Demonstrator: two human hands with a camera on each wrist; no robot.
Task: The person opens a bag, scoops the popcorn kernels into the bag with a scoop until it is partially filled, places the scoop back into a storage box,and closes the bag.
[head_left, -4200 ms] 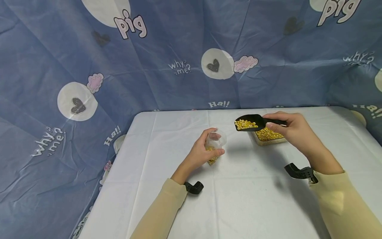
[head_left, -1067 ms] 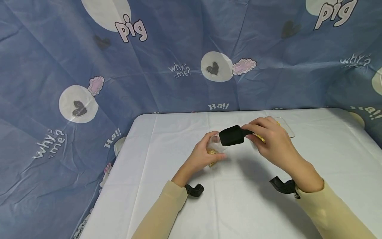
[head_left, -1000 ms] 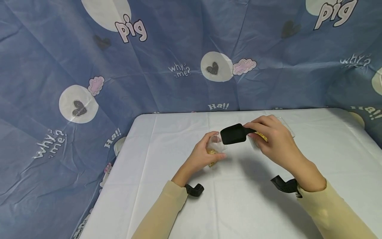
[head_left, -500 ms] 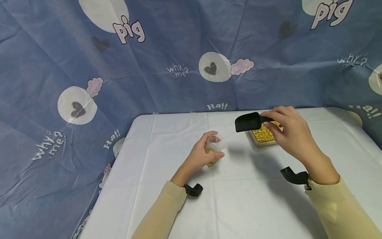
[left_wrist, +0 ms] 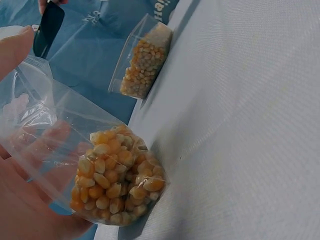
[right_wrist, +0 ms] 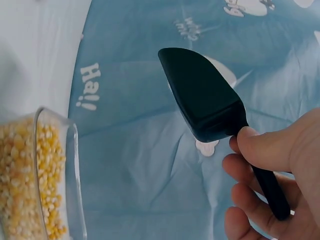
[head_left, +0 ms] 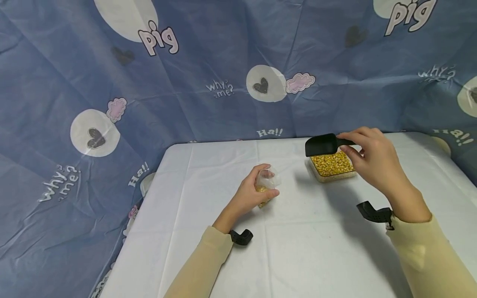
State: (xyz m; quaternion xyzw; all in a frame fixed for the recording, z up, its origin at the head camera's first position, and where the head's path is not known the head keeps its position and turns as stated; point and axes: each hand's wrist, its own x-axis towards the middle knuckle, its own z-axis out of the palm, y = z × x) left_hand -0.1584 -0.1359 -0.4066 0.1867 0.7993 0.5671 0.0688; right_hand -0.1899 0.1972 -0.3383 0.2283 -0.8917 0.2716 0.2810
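My left hand [head_left: 249, 191] curls round a clear plastic bag [head_left: 269, 179], thumb on the near side and fingers behind. Corn kernels [left_wrist: 117, 177] fill the bag's bottom, and its mouth stands open. With my right hand [head_left: 380, 159] I grip a black scoop [head_left: 321, 145] by its handle, thumb on top. The scoop hangs in the air above the left back part of a clear box [head_left: 333, 178] of corn. No kernels show on the scoop in the head view or right wrist view.
A white cloth covers the table [head_left: 298, 248]. Behind it hangs a blue printed curtain [head_left: 208, 107]. The corn box stands near the back edge, right of the bag. Each wrist carries a black camera mount [head_left: 374, 214].
Kernels lay in the scoop at first; it then turned over at the bag's mouth. Since then my right hand has carried it back right, over the box. My left hand stays almost still.
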